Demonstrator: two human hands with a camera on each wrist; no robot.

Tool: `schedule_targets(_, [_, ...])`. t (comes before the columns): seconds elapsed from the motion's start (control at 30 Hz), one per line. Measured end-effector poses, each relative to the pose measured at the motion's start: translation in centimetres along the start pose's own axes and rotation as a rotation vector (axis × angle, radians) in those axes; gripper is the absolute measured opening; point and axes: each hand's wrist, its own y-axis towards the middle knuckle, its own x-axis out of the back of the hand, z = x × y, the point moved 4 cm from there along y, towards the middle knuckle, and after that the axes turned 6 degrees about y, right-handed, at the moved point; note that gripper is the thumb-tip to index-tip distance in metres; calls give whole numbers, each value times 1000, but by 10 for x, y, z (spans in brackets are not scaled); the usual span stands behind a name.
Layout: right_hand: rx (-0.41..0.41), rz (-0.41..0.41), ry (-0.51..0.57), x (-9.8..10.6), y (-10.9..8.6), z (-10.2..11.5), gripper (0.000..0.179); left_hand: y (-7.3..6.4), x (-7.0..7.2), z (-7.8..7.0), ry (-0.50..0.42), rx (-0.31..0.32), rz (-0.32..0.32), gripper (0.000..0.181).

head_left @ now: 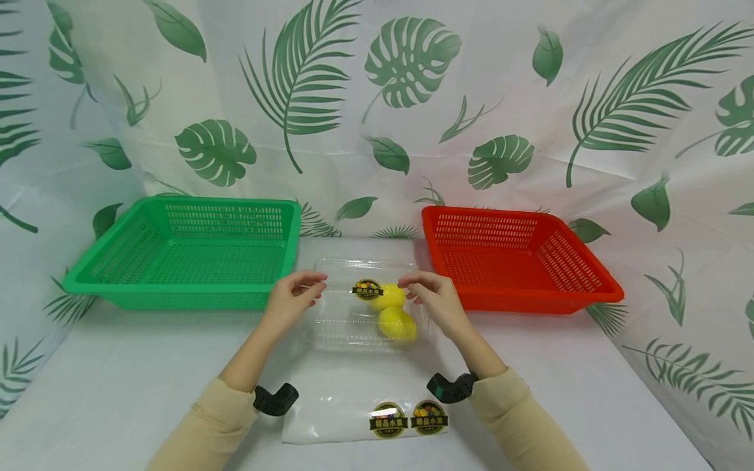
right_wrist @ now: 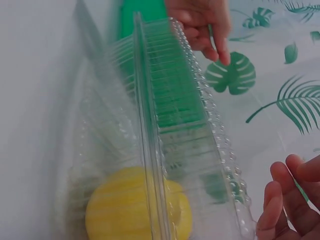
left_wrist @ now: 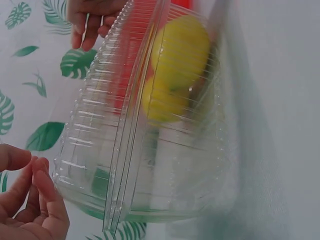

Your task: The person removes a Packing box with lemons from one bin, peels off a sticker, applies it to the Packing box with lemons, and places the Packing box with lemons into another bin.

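A green perforated plastic basket (head_left: 188, 252), shallow and rectangular, sits on the bench (head_left: 118, 373) beyond and to the left of the left hand (head_left: 292, 297). That hand's fingers are loosely curled at the left edge of a clear ribbed plastic clamshell box (head_left: 353, 307); in the left wrist view its fingertips (left_wrist: 42, 185) are just off the rim, gripping nothing. The closed box lies between both hands, holding two smooth yellow round lemons (head_left: 393, 311) under a round dark label (head_left: 368, 288). The right hand (head_left: 432, 297) reaches to the lid's right edge with bent fingers; whether they pinch it I cannot tell. Nearer than the hands lies a glossy clear sheet (head_left: 353, 409) bearing two round stickers (head_left: 409, 418). Beyond the right hand stands a red perforated plastic basket (head_left: 518, 261).
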Motion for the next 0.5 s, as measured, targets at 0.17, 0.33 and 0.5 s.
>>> schedule_targets(0.17, [-9, -24, -7, 10, -4, 1, 21, -5, 5, 3, -28, 55, 1, 27])
schedule_targets(0.33, [-5, -42, -7, 21, -11, 4, 22, -9, 9, 7, 0, 79, -3, 27])
schedule_targets(0.5, [-10, -78, -21, 34, -17, 6, 22, -14, 11, 10, 55, 93, -5, 28])
